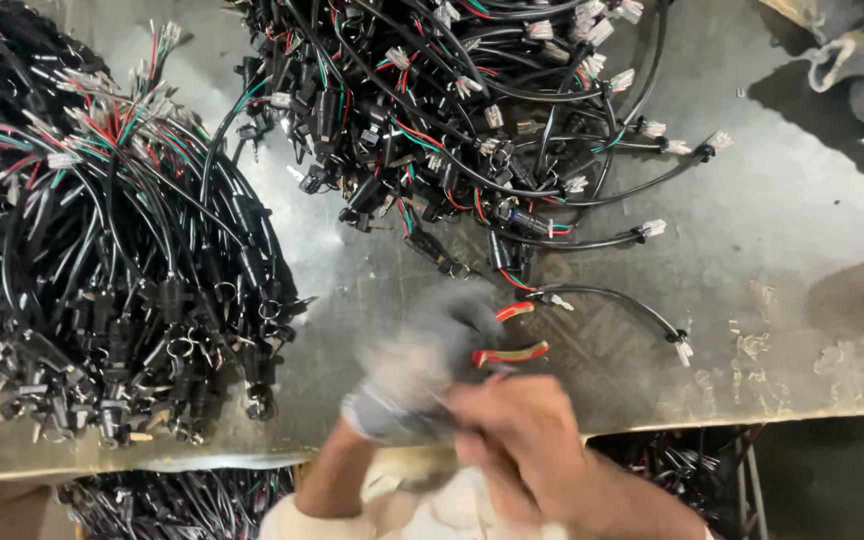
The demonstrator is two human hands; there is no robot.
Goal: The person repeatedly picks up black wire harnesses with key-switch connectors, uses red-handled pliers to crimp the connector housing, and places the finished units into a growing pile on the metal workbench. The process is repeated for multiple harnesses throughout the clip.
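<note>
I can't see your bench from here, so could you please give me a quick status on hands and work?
Left hand gloved, blurred, grip unclear. Right hand bare, meeting it. Red-handled tool beside them. Wire bundle left, cable pile ahead.

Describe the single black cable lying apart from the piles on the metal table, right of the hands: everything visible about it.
The single cable is a short black sheathed lead lying in a shallow arch on the scratched metal table. Its right end carries a small white plastic connector with a dark tie just behind it; its left end shows a small whitish fitting near a red wire. It lies flat and apart from the big heap of cables above. Neither hand touches it.
</note>
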